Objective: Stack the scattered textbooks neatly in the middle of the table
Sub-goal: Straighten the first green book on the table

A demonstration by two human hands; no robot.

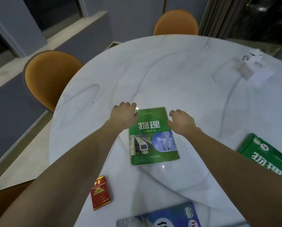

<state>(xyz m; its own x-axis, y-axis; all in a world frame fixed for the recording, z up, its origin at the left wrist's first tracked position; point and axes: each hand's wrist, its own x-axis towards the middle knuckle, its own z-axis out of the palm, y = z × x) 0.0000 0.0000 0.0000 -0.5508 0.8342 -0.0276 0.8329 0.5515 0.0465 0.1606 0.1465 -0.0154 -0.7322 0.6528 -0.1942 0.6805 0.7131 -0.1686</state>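
Note:
A green textbook [153, 140] with a train picture lies flat on the white marble table [178, 76], near its middle. My left hand [124, 116] rests against the book's upper left corner, fingers curled down. My right hand [182, 122] touches the upper right edge, fingers bent. Neither hand has lifted the book. A second green textbook [266, 158] lies at the right edge, partly under my right forearm. A blue textbook [166, 217] lies at the near edge, cut off by the frame.
A red cigarette pack [100, 193] lies near my left forearm. Papers and a clear bag [251, 66] sit at the far right of the table. Two orange chairs [50, 77] [175, 23] stand at the left and far side.

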